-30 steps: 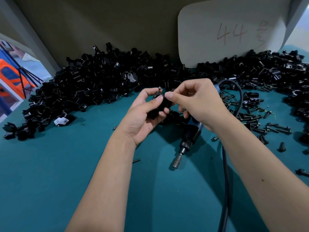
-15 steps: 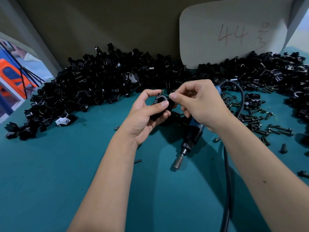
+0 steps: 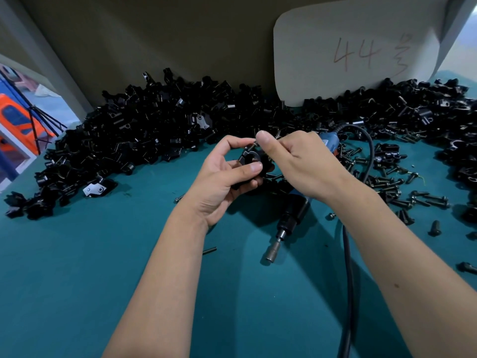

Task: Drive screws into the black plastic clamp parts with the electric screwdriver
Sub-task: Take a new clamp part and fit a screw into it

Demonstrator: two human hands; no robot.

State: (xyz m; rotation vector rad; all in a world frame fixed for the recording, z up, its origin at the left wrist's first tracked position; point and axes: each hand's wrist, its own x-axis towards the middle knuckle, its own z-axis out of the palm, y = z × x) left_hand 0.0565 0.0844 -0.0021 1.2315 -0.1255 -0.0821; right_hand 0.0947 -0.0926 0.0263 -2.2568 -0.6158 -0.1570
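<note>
My left hand grips a black plastic clamp part with a round bore, thumb across its front. My right hand pinches a small screw at the clamp's top edge, thumb tip raised above it. The electric screwdriver lies on the teal table under my right wrist, its blue rear end behind the hand and its silver bit socket pointing toward me. Neither hand touches it.
A big heap of black clamp parts runs along the back wall. Loose black screws are scattered at the right. The screwdriver's black cord trails down the right. A white card marked 44 leans on the wall.
My right thumb and fingers have shifted up to the clamp's top edge with the screw. The left hand has turned the clamp slightly so its bore shows.
</note>
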